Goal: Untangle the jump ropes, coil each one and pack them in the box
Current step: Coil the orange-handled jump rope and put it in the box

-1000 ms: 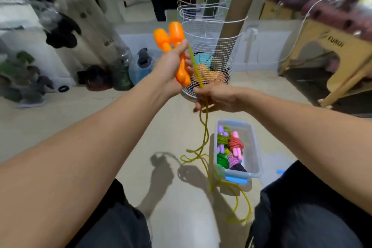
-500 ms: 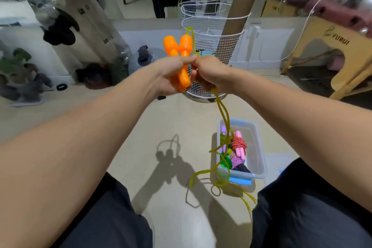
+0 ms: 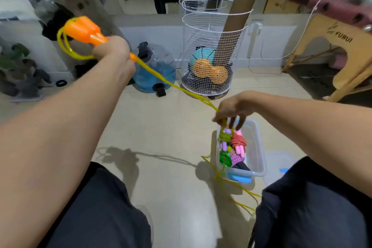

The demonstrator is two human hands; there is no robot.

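A person seated above a pale tiled floor (image 3: 161,131) stretched a thin yellow jump rope (image 3: 181,89) between two bare hands. The left hand (image 3: 115,54), raised at upper left, had its grip curled tight round a pair of smooth orange plastic handles (image 3: 83,30), their rounded bulbous ends side by side and a loop of yellow cord hanging beside them. From that fist the rope ran taut, down and to the right, to the right hand (image 3: 231,109), whose fingertips pinched the cord just above a clear rectangular plastic box (image 3: 259,159) on the floor. More yellow cord trailed loose on the floor beside the box's near corner. Inside the box lay coiled ropes (image 3: 233,147) in green, red and purple, with pink and lilac handles. Behind stood a white wire-mesh basket (image 3: 213,50), cylindrical, holding a brown cardboard tube (image 3: 239,16) and an orange peanut-shaped ball (image 3: 209,70).
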